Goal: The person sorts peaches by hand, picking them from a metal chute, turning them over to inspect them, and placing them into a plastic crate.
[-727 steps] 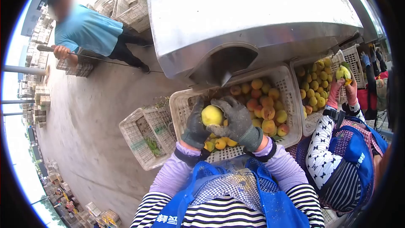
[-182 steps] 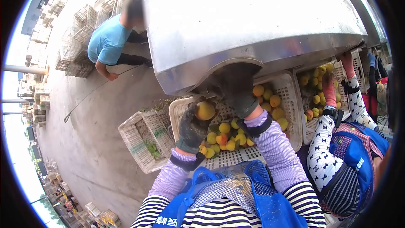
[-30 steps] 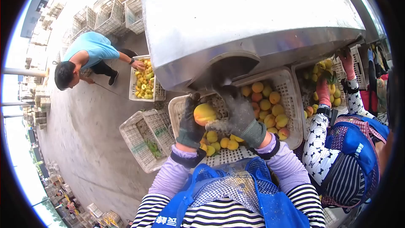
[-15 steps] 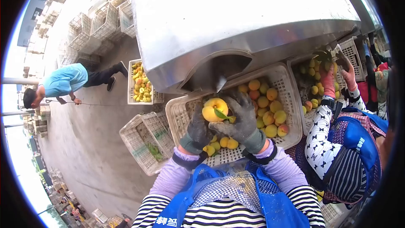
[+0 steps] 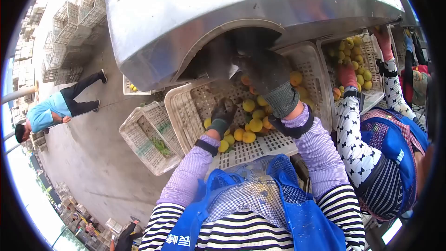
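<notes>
My left hand (image 5: 224, 112), in a dark glove, is low inside a white plastic crate (image 5: 179, 107), beside yellow peaches (image 5: 249, 137). Its fingers look slightly apart, and no fruit shows in them. Stretched forward over the crate, my right hand (image 5: 265, 72) wears a dark glove with a grey cuff. It reaches to the dark opening (image 5: 204, 58) of a metal machine (image 5: 153, 49). Shadow hides its fingertips and anything they may hold. More peaches, some with an orange blush, lie below and to the right of that hand.
A tilted white crate (image 5: 151, 135) with green leaves stands left of mine. To the right a co-worker (image 5: 367, 144) in pink gloves handles peaches in another crate (image 5: 325, 56). A person in a blue shirt (image 5: 44, 114) walks at the left, near stacked crates (image 5: 67, 23).
My hands have parted. The peach with a green leaf that they held is no longer seen in them. My left hand went down into the crate; my right moved up toward the machine's opening.
</notes>
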The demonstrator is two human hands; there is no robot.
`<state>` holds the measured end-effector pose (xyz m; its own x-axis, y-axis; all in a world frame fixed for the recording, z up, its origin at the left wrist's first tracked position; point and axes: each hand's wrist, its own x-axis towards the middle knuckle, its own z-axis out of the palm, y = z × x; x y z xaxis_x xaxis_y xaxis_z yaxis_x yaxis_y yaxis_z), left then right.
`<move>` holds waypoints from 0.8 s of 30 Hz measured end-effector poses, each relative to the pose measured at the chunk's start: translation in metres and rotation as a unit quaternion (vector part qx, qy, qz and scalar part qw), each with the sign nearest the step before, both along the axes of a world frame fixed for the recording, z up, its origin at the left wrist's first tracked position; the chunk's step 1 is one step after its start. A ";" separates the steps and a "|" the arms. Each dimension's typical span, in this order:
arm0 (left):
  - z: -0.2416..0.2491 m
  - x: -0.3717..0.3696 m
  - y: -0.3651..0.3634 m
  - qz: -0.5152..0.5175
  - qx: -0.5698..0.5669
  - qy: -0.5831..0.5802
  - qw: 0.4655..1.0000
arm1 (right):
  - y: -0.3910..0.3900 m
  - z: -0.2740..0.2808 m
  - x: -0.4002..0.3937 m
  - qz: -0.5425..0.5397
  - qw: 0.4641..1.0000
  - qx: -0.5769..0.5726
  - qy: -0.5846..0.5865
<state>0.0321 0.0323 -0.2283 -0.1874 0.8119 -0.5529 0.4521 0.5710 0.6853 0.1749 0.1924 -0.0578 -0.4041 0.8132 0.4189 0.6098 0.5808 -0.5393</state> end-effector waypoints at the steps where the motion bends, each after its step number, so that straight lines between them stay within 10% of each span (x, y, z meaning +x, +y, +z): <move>1: -0.007 0.020 0.003 -0.044 -0.035 0.020 0.998 | -0.006 -0.025 0.017 -0.002 1.000 -0.005 -0.009; 3: -0.041 0.050 0.008 -0.093 -0.069 0.030 0.993 | -0.022 -0.074 0.045 -0.041 0.954 -0.217 -0.202; 5: -0.110 0.074 0.000 -0.166 0.121 0.177 0.962 | -0.040 -0.133 0.067 -0.042 0.950 -0.229 -0.210; 8: -0.176 0.087 0.012 -0.354 0.114 0.241 0.897 | -0.062 -0.192 0.074 -0.053 0.940 -0.222 -0.253; 11: -0.104 0.069 0.077 -0.399 -0.125 0.088 0.904 | -0.045 -0.181 0.058 -0.085 0.900 -0.290 -0.313; 12: -0.094 0.070 0.083 -0.400 -0.126 0.088 0.904 | -0.041 -0.186 0.068 -0.086 0.900 -0.290 -0.313; 14: -0.086 0.071 0.085 0.006 -0.052 0.010 0.999 | -0.039 -0.202 0.086 -0.128 0.934 -0.225 -0.248; 17: -0.103 0.076 0.114 0.170 0.098 -0.104 0.975 | -0.036 -0.199 0.085 -0.120 0.929 -0.248 -0.246; 24: -0.184 0.040 0.103 -0.133 0.079 0.027 0.988 | 0.001 -0.104 0.077 -0.076 0.846 -0.456 -0.265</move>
